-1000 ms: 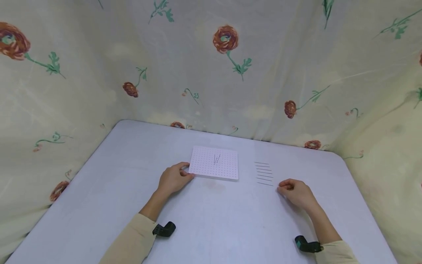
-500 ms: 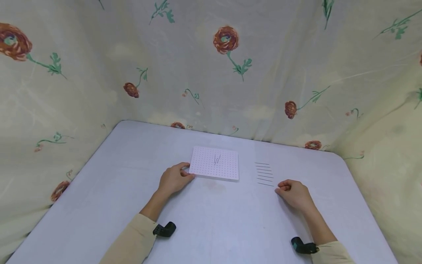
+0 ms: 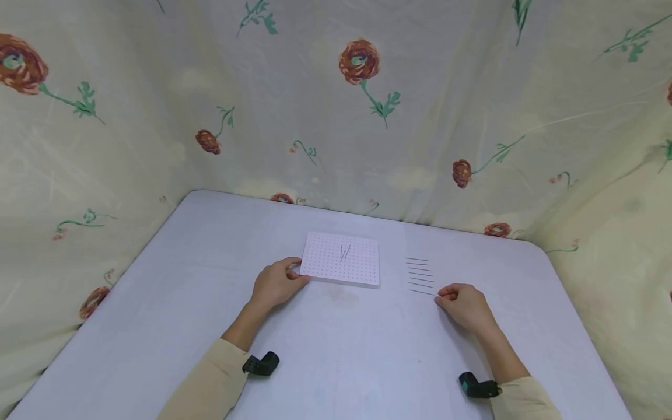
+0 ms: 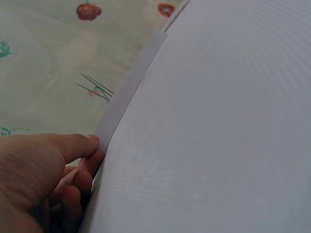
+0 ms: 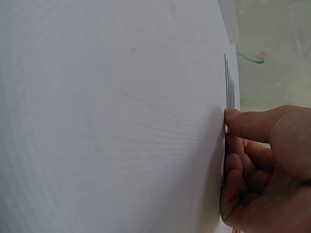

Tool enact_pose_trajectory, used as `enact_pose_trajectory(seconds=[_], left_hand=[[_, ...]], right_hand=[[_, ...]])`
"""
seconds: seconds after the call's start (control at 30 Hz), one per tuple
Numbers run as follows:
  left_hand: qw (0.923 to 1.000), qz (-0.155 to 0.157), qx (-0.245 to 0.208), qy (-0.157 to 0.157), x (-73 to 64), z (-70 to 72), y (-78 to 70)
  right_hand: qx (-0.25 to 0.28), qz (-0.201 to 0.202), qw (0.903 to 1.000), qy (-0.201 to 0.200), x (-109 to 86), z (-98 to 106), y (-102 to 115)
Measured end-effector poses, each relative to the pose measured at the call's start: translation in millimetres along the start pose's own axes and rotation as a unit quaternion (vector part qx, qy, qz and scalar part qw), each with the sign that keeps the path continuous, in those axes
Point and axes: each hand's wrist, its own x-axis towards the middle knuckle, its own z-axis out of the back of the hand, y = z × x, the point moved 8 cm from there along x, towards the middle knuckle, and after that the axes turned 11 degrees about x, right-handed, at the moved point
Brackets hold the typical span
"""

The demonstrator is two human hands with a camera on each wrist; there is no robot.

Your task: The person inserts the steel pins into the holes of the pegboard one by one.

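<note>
1 perforated board, 2 thin standing rods, 7 thin lying rods, 2 black wrist devices, 1 worktop.

Arms forward, left fingers pinching, right fingers bent

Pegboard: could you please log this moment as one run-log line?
left hand: holds pegboard corner; right hand: at end of nearest loose rod, contact unclear; two standing rods: in pegboard; other loose rods: lined up

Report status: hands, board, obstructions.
Left hand holding white pegboard. Two thin rods stand in it. Right hand at nearest loose rod, grip unclear. No obstruction seen.
</note>
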Motion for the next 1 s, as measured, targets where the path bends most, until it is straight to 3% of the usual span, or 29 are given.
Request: enact_pose_trajectory(seconds=[0.43,1.0], left_hand=[[1.0,-0.003,-0.002,-0.001,0.0,0.3,-0.2],[1.0,-0.002,0.0,0.0,-0.4,-0.7,-1.0]], right_hand=[[-0.025,0.042,0.9986,0.019,2.8,-2.4,14.9],[-0.057,0.067,0.9938,0.067,5.5,-4.7,25.4]])
